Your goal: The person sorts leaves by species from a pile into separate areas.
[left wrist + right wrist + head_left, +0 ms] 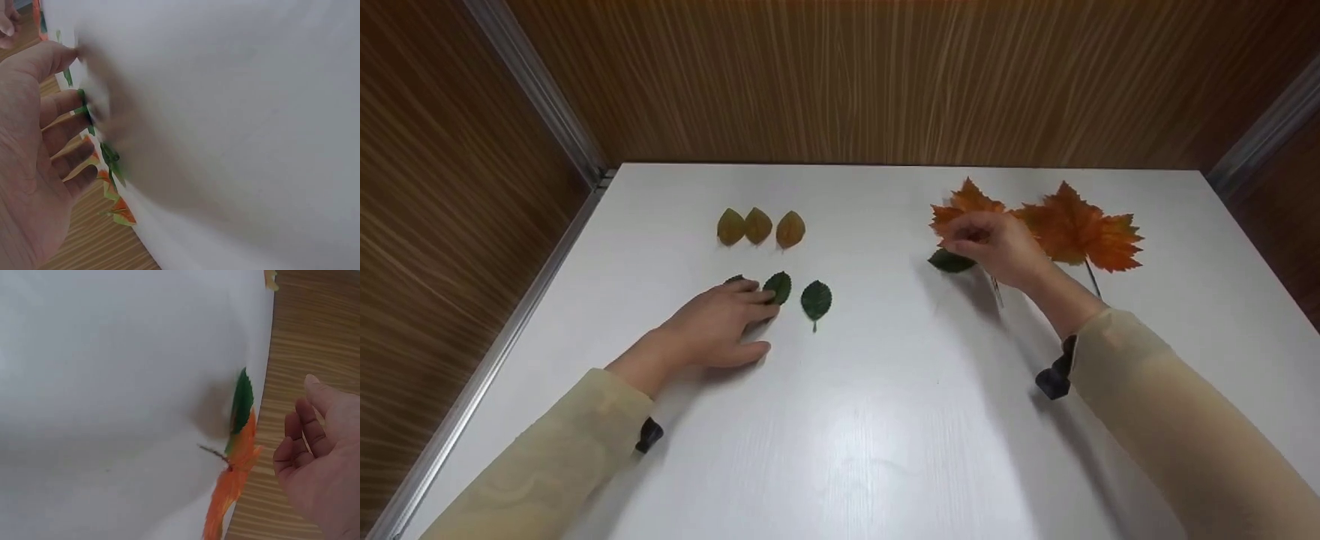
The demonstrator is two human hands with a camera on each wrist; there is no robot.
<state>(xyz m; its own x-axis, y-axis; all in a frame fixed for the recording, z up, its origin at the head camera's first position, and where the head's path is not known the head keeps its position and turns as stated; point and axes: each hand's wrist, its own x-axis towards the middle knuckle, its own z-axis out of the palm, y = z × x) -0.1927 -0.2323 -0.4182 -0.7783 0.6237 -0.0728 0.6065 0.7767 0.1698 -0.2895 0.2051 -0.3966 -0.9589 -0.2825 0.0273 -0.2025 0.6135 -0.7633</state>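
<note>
My left hand [712, 324] lies low over the left of the table, its fingers extended onto a row of green leaves. One green leaf [778, 286] is partly under the fingertips, and another green leaf [735, 278] is mostly hidden behind them. To their right, a third green leaf [816, 300] lies uncovered. My right hand [997, 244] hovers with loosely curled fingers above an orange maple leaf [969, 196] and a dark green leaf [951, 261]. In the right wrist view, nothing shows between the fingers, and the green leaf [243, 404] lies apart from them.
Three yellow-brown leaves [790, 229] lie in a row behind the green ones. More orange maple leaves [1065, 221] with thin stems spread at the right. The white table [840, 442] is bordered by wood-grain panels [840, 82] at the back and sides.
</note>
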